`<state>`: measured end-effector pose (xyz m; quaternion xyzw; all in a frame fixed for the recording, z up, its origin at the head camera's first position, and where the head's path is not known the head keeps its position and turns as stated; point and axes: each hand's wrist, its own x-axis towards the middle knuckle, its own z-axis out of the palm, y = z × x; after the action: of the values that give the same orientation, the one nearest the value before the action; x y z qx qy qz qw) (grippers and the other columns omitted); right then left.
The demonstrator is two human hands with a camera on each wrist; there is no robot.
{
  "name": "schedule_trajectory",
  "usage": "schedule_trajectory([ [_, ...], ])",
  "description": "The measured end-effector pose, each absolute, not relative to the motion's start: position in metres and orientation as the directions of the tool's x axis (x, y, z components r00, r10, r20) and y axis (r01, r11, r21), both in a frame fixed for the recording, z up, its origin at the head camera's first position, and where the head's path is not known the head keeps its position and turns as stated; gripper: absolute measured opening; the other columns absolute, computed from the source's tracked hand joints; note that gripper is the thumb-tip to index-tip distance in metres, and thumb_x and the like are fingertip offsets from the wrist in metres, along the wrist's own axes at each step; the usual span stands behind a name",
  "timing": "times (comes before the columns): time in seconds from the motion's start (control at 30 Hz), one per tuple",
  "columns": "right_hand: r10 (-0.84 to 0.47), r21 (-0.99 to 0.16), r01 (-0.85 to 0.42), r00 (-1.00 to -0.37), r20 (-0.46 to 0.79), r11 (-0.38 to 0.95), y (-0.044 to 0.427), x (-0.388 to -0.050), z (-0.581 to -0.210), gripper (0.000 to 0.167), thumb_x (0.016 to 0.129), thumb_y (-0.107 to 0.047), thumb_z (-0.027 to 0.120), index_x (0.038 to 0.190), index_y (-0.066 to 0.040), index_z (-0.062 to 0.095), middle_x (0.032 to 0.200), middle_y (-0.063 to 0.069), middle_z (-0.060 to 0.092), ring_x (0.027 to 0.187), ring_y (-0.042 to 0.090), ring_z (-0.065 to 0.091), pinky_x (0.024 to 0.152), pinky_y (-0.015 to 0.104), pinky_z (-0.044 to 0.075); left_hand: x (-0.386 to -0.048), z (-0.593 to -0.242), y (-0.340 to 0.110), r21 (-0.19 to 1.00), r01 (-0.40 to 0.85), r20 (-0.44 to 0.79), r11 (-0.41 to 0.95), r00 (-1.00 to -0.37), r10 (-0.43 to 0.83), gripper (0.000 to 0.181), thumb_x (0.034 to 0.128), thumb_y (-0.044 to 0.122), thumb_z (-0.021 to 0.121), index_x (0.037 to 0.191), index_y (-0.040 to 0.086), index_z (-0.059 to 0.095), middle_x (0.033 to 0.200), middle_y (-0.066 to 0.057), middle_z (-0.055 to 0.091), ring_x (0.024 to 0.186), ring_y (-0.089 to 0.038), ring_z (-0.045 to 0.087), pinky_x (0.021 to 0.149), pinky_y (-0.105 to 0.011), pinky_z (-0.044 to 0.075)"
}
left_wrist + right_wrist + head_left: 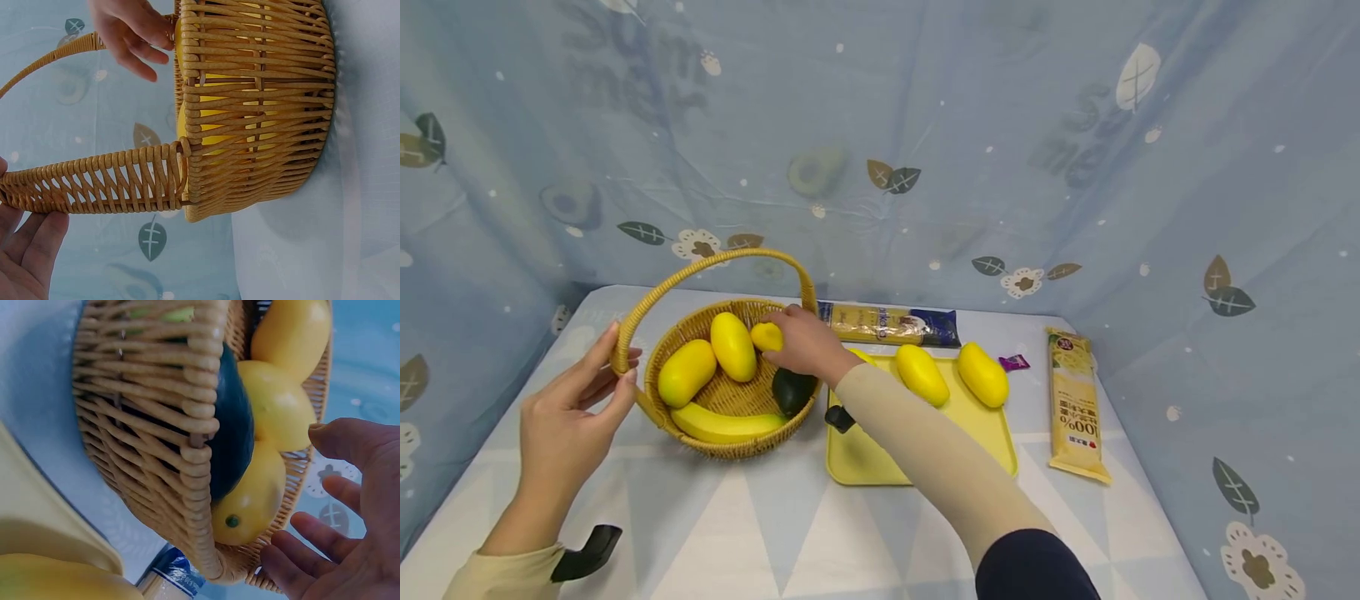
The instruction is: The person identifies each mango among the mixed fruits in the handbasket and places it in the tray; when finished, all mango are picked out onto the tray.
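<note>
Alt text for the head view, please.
The left grip holds the handle of a wicker basket of fruit; the right grip is by a mango inside it. A yellow tray with more mangoes lies to the right.

The table [715, 521] here wears a white covering with pale blue triangles. A yellow tray [861, 468] sits flat on it, and everything else is easy to place from there. Just beside the tray's left edge, seen from the near side, stands a round wicker basket [737, 448], its tall handle [688, 271] arching up. Close behind the tray lies a long packet [891, 325], gold in the middle and dark blue at the ends, stretched sideways. Near the tray's far right corner there's a small purple wrapper [1015, 362]. Farther right of the tray, a pale yellow pack marked "100%" [1075, 404] lies running front to back.
</note>
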<state>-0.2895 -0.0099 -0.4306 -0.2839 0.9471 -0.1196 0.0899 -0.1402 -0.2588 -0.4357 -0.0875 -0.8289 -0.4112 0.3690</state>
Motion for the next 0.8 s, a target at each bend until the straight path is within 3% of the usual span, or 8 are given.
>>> schedule_trajectory([
  [0.17, -0.536, -0.22, -0.502, -0.833, -0.137, 0.836, -0.019, -0.296, -0.437, 0.062, 0.098, -0.038, 0.067, 0.154, -0.027, 0.045, 0.146, 0.005, 0.052, 0.118, 0.021, 0.059, 0.094, 0.034, 0.055, -0.139, -0.434, -0.257, 0.625, 0.441, 0.676, 0.644, -0.719, -0.164, 0.08, 0.0776, -0.02, 0.074, 0.144, 0.021, 0.058, 0.116, 0.031, 0.061, 0.102, 0.019, 0.059, 0.083, -0.003, 0.046],
  [0.47, -0.526, -0.201, -0.492, -0.83, -0.185, 0.847, -0.027, -0.301, -0.44, 0.064, 0.096, -0.038, 0.07, 0.155, -0.028, 0.045, 0.149, -0.002, 0.053, 0.129, 0.02, 0.056, 0.102, 0.033, 0.052, -0.137, -0.433, -0.258, 0.625, 0.414, 0.665, 0.662, -0.726, -0.175, 0.081, 0.0795, -0.017, 0.074, 0.145, 0.026, 0.057, 0.116, 0.038, 0.058, 0.101, 0.022, 0.057, 0.083, -0.002, 0.045],
  [0.63, -0.531, -0.192, -0.498, -0.822, -0.205, 0.846, -0.029, -0.302, -0.439, 0.063, 0.097, -0.036, 0.069, 0.155, -0.026, 0.044, 0.153, 0.0, 0.049, 0.13, 0.02, 0.055, 0.102, 0.033, 0.052, -0.138, -0.434, -0.259, 0.613, 0.435, 0.682, 0.66, -0.713, -0.164, 0.079, 0.0786, -0.017, 0.075, 0.145, 0.022, 0.058, 0.116, 0.03, 0.061, 0.101, 0.021, 0.058, 0.083, -0.002, 0.045],
  [0.8, -0.539, -0.174, -0.512, -0.812, -0.222, 0.842, -0.031, -0.304, -0.44, 0.062, 0.098, -0.033, 0.069, 0.155, -0.026, 0.045, 0.149, -0.002, 0.054, 0.129, 0.019, 0.056, 0.101, 0.032, 0.051, -0.139, -0.435, -0.259, 0.607, 0.442, 0.688, 0.661, -0.709, -0.157, 0.076, 0.0783, -0.017, 0.075, 0.144, 0.018, 0.059, 0.116, 0.026, 0.061, 0.101, 0.02, 0.058, 0.083, -0.002, 0.045],
])
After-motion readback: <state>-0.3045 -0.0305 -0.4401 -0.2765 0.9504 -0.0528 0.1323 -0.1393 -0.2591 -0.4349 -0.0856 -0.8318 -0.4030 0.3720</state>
